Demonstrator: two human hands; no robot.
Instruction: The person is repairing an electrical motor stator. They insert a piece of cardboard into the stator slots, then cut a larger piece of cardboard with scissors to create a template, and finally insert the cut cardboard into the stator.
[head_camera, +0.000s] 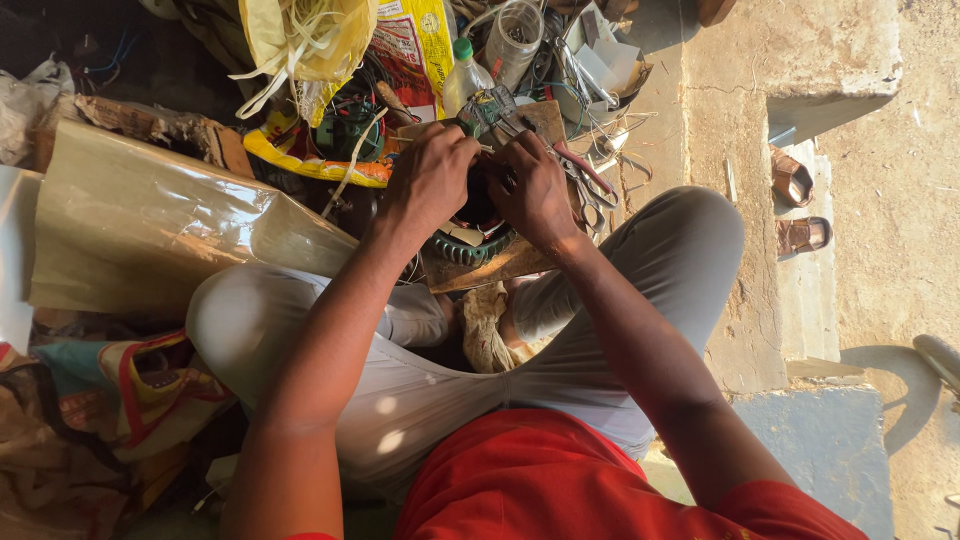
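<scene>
Head view has us looking down at both hands bunched over a round motor stator with a green ring, sitting on a wooden board across our lap. Our left hand curls closed around the top of it; our right hand pinches something small at the core, fingers bent tight. How far along the work is, we honestly can't say, since the knuckles cover the middle completely. Pliers lie just beside the right hand, a plastic bottle sits beyond in the clutter, and sandals rest on the concrete step.
</scene>
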